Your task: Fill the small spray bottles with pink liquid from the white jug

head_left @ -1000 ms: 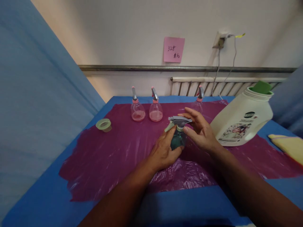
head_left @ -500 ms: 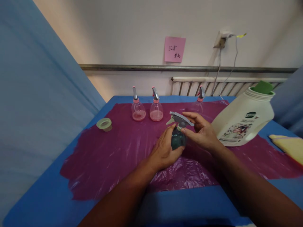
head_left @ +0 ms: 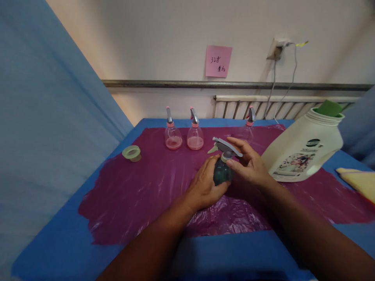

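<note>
A dark green spray bottle [head_left: 222,171] with a grey trigger head stands slightly tilted between my hands. My left hand [head_left: 207,183] is wrapped round its body from the left. At the neck, my right hand [head_left: 249,162] has its thumb and fingers closed about the spray head, with part of the far fingers hidden behind it. Behind them are two clear spray bottles with pink liquid, one on the left [head_left: 173,137] and one beside it [head_left: 195,137]. A third clear spray bottle [head_left: 248,127] is partly covered by my right hand.
Close to my right forearm stands a large cream detergent jug [head_left: 301,152] with a green piece in its mouth. A pale green cap [head_left: 131,153] lies at left on the purple plastic sheet [head_left: 146,187]. A yellow cloth [head_left: 357,181] is at far right; a metal rail [head_left: 164,84] runs along the wall.
The whole view has shifted slightly. Both hands keep their hold on the green spray bottle, and its spray head has turned or tilted very little.
</note>
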`<state>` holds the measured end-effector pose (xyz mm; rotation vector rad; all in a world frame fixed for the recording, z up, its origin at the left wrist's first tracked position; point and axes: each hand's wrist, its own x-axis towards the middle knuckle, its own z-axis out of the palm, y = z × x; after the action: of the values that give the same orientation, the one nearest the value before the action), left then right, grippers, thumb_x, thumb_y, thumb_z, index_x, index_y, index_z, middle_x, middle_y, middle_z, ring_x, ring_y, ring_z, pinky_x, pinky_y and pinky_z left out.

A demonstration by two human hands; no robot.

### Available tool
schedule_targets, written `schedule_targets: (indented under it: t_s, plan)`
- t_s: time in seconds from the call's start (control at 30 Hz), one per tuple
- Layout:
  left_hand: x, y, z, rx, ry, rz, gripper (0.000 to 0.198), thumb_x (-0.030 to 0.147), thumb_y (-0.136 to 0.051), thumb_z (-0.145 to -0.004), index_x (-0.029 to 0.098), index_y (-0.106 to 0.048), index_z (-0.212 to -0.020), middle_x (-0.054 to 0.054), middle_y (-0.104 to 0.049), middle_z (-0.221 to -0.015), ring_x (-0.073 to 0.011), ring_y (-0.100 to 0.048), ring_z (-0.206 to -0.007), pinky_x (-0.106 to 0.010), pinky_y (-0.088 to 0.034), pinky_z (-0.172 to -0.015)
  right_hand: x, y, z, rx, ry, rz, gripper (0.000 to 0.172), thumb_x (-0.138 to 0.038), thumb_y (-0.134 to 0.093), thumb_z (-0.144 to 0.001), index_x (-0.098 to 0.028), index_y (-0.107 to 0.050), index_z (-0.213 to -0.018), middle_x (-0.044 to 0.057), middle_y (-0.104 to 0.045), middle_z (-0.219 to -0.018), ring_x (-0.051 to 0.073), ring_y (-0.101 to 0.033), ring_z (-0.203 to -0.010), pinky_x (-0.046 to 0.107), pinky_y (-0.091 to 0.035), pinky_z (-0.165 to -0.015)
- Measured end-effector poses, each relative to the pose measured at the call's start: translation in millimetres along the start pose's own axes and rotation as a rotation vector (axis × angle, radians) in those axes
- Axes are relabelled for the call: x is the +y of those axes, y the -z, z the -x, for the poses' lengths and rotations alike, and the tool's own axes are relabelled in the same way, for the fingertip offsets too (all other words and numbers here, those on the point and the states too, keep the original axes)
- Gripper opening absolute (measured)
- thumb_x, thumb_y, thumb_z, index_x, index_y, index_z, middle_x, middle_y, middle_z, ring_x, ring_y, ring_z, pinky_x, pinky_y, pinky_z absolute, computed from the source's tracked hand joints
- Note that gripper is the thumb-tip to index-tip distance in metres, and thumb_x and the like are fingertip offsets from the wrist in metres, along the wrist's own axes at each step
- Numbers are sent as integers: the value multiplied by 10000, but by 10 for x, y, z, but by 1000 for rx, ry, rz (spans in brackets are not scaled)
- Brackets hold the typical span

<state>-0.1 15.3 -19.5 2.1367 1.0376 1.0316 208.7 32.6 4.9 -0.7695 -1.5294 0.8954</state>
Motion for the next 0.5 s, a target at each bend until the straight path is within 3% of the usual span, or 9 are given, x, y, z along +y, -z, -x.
schedule_targets:
  t_s: [0.1,0.23,0.5]
  plan:
    - [-21,-15,3,4,-17,7,884,274,-851,-927,267,-408,-1692,-162,-564,-1714,-399,-561,-1600,-641,-487,-1339,17,21,9,-15,10,-11,574,-411,-859,-1029,-332,-647,-1556,87,-721,-1569,288,-705,-1434,456,-578,-1212]
    - [-31,-20,6,3,-38,8,949,262,-845,-931,288,-352,-1742,-150,-510,-1772,-401,-511,-1645,-647,-454,-1368,41,44,-5,2,11,9,525,-400,-909,-984,-318,-709,-1462,81,-774,-1487,287,-743,-1380,460,-591,-1207]
    - [-22,-12,5,-3,-16,0,945,267,-853,-913,271,-380,-1731,-153,-561,-1709,-392,-557,-1595,-636,-475,-1343,25,74,-16,8,-20,11,526,-422,-979,-917,-326,-760,-1385,54,-846,-1288,253,-815,-1131,389,-680,-966]
